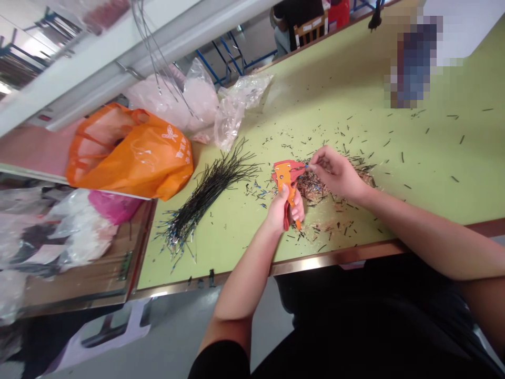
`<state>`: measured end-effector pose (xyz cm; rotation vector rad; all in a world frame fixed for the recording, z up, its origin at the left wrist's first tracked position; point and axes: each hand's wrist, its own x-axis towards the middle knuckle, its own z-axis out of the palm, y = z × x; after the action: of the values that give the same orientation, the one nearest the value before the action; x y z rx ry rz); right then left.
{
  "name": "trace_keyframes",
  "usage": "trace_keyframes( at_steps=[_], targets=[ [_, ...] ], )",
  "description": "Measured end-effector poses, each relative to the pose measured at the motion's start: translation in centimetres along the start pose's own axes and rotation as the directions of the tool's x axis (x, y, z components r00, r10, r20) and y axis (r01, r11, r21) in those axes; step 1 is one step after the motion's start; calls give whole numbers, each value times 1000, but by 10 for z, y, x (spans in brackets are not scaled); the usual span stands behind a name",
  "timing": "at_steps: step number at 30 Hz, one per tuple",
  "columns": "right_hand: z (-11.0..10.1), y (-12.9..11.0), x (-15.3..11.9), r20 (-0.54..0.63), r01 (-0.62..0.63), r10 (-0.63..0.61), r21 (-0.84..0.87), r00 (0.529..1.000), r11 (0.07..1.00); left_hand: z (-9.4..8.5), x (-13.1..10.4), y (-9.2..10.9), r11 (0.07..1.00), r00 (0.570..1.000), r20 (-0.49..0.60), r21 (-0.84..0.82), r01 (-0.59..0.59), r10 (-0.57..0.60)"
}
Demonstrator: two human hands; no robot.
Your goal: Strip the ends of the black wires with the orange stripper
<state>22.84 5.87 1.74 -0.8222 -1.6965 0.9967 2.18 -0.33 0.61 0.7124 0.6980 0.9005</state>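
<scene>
My left hand (286, 208) is wrapped around the handles of an orange and red wire stripper (283, 171), whose head points to the right. At its jaws, the fingertips of my right hand (331, 168) pinch a thin wire with a bluish end; most of the wire is hidden by the fingers. Under and beside both hands lies a pile of short wire scraps (315, 187), copper-coloured and black. To the left, a bundle of long black wires (209, 192) with blue and silvery ends rests slantwise on the green tabletop (232, 237).
An orange bag (134, 152) and clear plastic bags (197, 100) stand beyond the wire bundle. Loose thin cables (153, 52) hang from the white shelf rail (98, 58). Black cut pieces are scattered across the right side. A seated person (295, 21) is in the background.
</scene>
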Motion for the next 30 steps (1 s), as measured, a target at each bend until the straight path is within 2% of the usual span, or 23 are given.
trace_keyframes(
  at_steps=[3,5,7,11,13,16,20,25,30],
  targets=[
    [-16,7,5,-115,-45,39,-53,993,998,0,-6,12,990,996,-8,-108,-94,94],
    [-23,10,7,-150,-53,46,-45,988,998,-1,-9,19,979,992,-39,-163,-124,119],
    [-19,11,6,-73,-25,26,13,997,1000,-2,-10,21,980,996,-38,-184,-82,76],
    [9,6,-5,170,-31,-9,234,985,972,-2,-8,14,986,997,42,-152,76,-71],
    [22,4,-10,195,-49,-20,345,981,937,0,-8,9,978,990,59,-161,135,-127],
    [29,3,-13,191,-66,-23,445,981,893,4,-8,6,962,983,52,-207,181,-174],
    [26,2,-13,183,-76,-4,427,983,901,3,-8,5,965,984,54,-194,179,-172],
    [25,1,-16,180,-60,-6,358,984,932,1,-7,4,983,979,132,-80,167,-155],
    [25,-3,-16,176,-59,12,265,984,963,1,-7,2,981,980,104,-79,178,-169]
  ],
)
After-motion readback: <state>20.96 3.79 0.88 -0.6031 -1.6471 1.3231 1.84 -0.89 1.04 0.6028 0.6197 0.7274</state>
